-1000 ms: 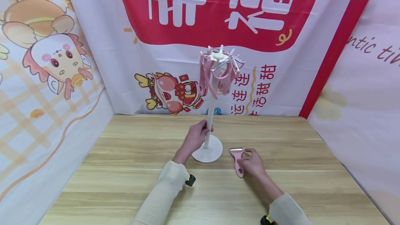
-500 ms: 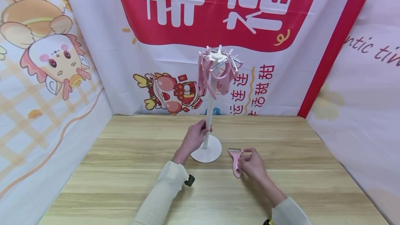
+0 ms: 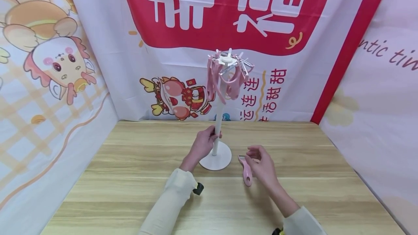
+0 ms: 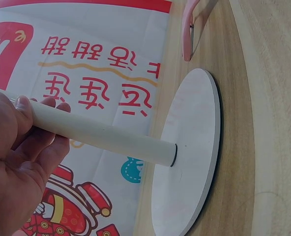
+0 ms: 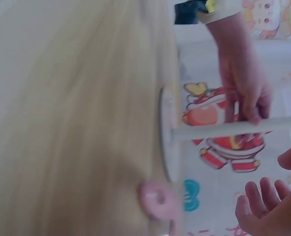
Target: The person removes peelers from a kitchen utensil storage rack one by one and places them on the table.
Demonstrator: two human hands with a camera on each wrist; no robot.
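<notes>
My left hand (image 3: 204, 142) grips the white pole (image 4: 101, 135) of an upright rack, fingers and thumb around it above the round white base (image 3: 223, 160). At the rack's top, several pink peelers (image 3: 233, 90) with metal blades hang from short white hooks. A single pink peeler (image 3: 247, 177) lies on the table just right of the base, its handle hole toward me. Over its blade end hovers my right hand (image 3: 262, 164), partly hiding it. Seen in the right wrist view, the right thumb and fingers stand apart with nothing between them.
The rack stands on a wood-grain table (image 3: 137, 191). Behind it hangs a white cloth (image 3: 137, 61) with a red printed panel, and printed cloths flank the table on both sides. A dark wrist device (image 3: 198, 188) sits at the left cuff.
My right hand has let go of the peeler and lifted slightly up and away, its fingers spreading. The peeler lies almost where it was. My left hand keeps its grip on the pole.
</notes>
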